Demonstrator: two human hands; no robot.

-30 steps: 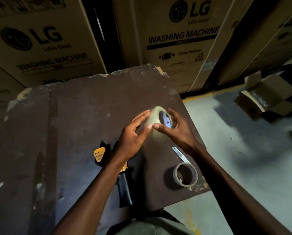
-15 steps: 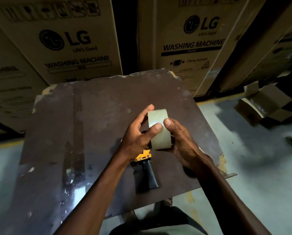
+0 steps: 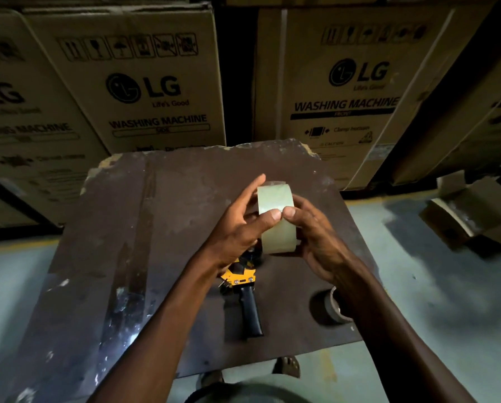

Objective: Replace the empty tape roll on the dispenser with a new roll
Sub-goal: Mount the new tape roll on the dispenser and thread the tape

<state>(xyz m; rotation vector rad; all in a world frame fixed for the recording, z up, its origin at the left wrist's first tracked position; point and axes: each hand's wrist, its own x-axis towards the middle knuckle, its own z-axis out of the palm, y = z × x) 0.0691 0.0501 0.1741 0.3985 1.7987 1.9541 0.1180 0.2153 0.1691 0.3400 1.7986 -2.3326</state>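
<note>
A new roll of clear tape (image 3: 276, 219) stands on edge above the middle of the dark table (image 3: 144, 228), held between both hands. My left hand (image 3: 237, 228) grips its left side, thumb pressed on the outer face. My right hand (image 3: 313, 237) cups the right side, its thumb touching the left thumb on the tape. Below the hands lies the yellow and black tape dispenser (image 3: 243, 289), handle pointing toward me, its front partly hidden by my left hand. The empty cardboard core (image 3: 335, 308) lies flat near the table's right edge, half covered by my right forearm.
Tall cardboard washing machine boxes (image 3: 144, 82) stand close behind the table. An open small carton (image 3: 473, 210) sits on the grey floor at the right. My toes (image 3: 287, 366) show under the table's near edge.
The roll was turned from showing its hole to standing edge-on, and both thumbs came together on its outer face. The view has shifted, so the empty core shows again at the right.
</note>
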